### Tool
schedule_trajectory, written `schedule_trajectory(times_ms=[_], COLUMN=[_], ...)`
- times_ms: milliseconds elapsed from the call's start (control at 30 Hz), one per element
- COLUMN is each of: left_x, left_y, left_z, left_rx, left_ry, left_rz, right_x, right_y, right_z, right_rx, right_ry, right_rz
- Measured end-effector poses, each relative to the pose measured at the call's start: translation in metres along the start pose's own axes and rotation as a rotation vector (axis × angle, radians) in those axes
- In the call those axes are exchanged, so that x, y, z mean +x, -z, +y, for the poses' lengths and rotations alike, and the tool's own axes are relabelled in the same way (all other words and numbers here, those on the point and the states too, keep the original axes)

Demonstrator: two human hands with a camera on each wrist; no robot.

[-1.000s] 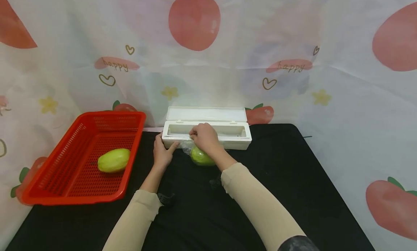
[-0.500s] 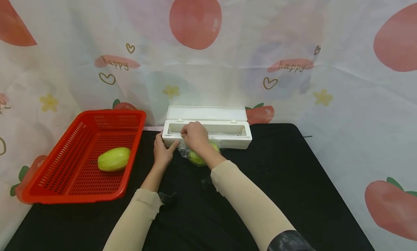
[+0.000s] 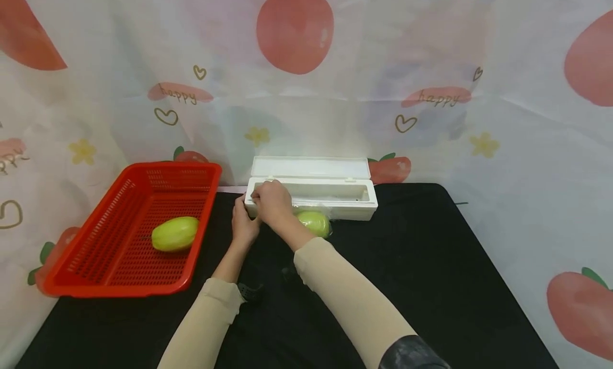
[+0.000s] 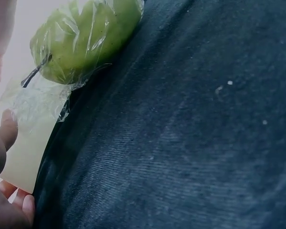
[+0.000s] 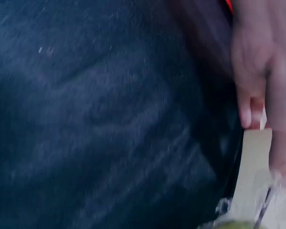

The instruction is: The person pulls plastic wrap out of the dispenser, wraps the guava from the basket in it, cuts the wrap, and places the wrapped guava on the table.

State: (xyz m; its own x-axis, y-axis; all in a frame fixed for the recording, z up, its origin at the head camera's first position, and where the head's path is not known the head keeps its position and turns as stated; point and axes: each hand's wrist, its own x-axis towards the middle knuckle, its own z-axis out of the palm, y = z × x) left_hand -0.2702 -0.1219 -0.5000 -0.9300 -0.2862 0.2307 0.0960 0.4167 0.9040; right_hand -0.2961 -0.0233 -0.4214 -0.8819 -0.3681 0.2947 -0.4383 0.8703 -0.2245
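Closest to me, two rolled beige sleeves [image 3: 354, 300] reach over the black-covered tabletop [image 3: 431, 284]. Off to the left sits a red plastic basket [image 3: 204, 231] with one bare green melon [image 3: 175, 234] in it. Farther in, the left hand [image 3: 245, 225] grips the left end of a white film dispenser, thumb against the front and the other fingers wrapped around the end. The right hand [image 3: 274, 204] works at the front rim, fingers drawn together; whether they pinch a cutter or the film's edge, I can't tell. Right of it, just before the box, lies a second melon [image 3: 316, 223] in cling film [image 4: 38, 102].

I take this to be the cutting step. The next move seems to call for lifting the melon clear and tucking in the loose film. Farthest stand the white film dispenser [image 3: 354, 214], its lid [image 3: 311, 167] raised, and a fruit-printed curtain [image 3: 306, 119].
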Motion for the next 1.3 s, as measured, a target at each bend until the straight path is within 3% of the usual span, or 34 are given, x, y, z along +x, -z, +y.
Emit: schedule_trajectory(times_ms=[233, 333, 400, 567, 667, 833, 933, 1100, 1200, 1300], left_x=[-0.001, -0.001, -0.002, -0.009, -0.018, -0.040, -0.050, -0.057, -0.055, -0.052], left_y=[0.000, 0.005, 0.009, 0.019, 0.023, 0.033, 0.034, 0.019, 0.011, 0.003], left_z=[0.001, 0.000, 0.002, 0.011, 0.017, 0.028, 0.036, 0.056, 0.069, 0.081], left_rx=[0.071, 0.073, 0.006, -0.191, -0.184, -0.093, 0.002, 0.247, 0.419, 0.592], left_ry=[-0.018, 0.008, 0.028, 0.161, 0.205, 0.168, 0.015, -0.454, -0.692, -0.826], left_rz=[-0.008, -0.062, -0.123, -0.264, -0.278, -0.279, -0.224, -0.069, -0.088, -0.183], right_x=[0.001, -0.005, -0.014, -0.040, -0.055, -0.078, -0.088, -0.098, -0.101, -0.103], right_y=[-0.006, -0.004, 0.000, 0.016, 0.030, 0.048, 0.052, 0.048, 0.049, 0.052], right_z=[-0.014, -0.011, -0.004, 0.030, 0.058, 0.104, 0.121, 0.126, 0.123, 0.122], right_rx=[-0.133, -0.133, -0.096, 0.048, 0.094, 0.067, 0.080, 0.162, 0.204, 0.257], right_ry=[0.050, 0.078, 0.110, 0.126, 0.094, 0.008, 0.013, 0.139, 0.229, 0.269], right_rz=[0.029, 0.011, 0.016, 0.089, 0.097, 0.039, 0.051, 0.144, 0.134, 0.095])
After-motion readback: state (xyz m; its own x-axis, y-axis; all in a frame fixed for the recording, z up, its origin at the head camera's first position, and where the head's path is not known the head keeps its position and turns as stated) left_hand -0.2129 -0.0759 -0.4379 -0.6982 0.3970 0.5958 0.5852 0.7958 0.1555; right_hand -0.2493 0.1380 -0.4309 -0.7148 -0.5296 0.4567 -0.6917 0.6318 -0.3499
